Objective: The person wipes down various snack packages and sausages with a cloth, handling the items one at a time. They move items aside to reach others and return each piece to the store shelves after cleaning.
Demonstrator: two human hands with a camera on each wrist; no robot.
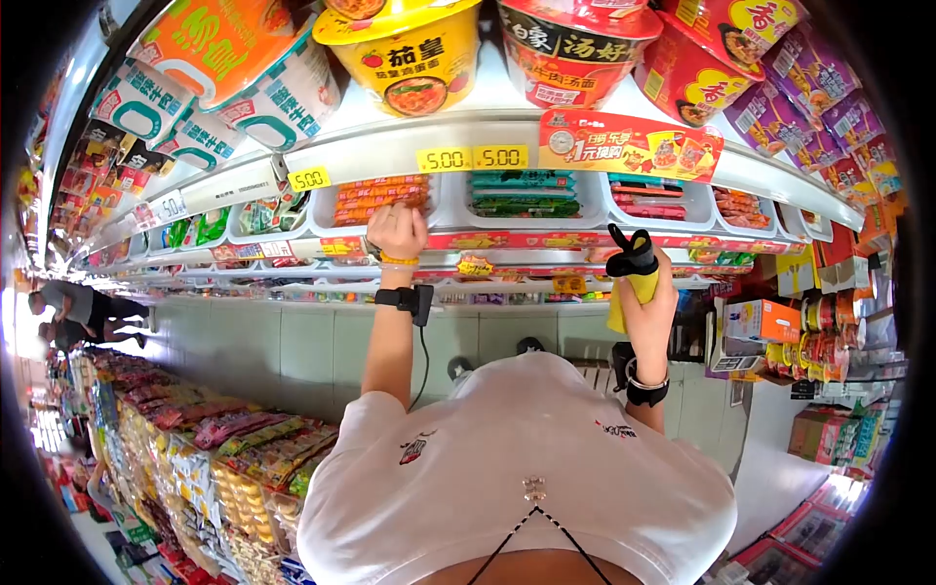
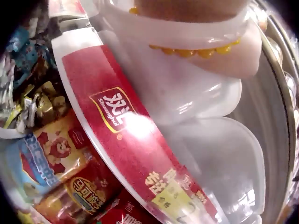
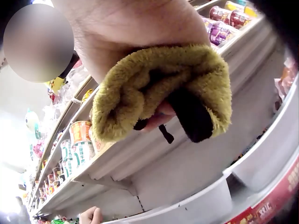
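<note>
My left hand [image 1: 398, 232], its fingers curled, is at the front of a white tray [image 1: 320, 210] of orange-wrapped sticks [image 1: 375, 198]. In the left wrist view, the yellow beaded bracelet [image 2: 184, 52] lies over white bins, with the fingers out of sight. My right hand [image 1: 651, 310] grips a fuzzy yellow-green cloth [image 3: 117, 105] with a black band [image 3: 191, 114], held in front of the shelf. Beyond that hand stands a tray of pink and dark packets [image 1: 648, 200]. Another tray, with teal and green sticks [image 1: 524, 193], lies between the two hands.
Instant noodle tubs [image 1: 419, 63] line the shelf above, over yellow price tags [image 1: 444, 159]. A red label strip [image 2: 112, 102] fronts the bins. Bagged snacks [image 1: 214, 439] are piled behind at left; boxes [image 1: 756, 322] stand at right. Another person [image 1: 88, 307] is in the aisle.
</note>
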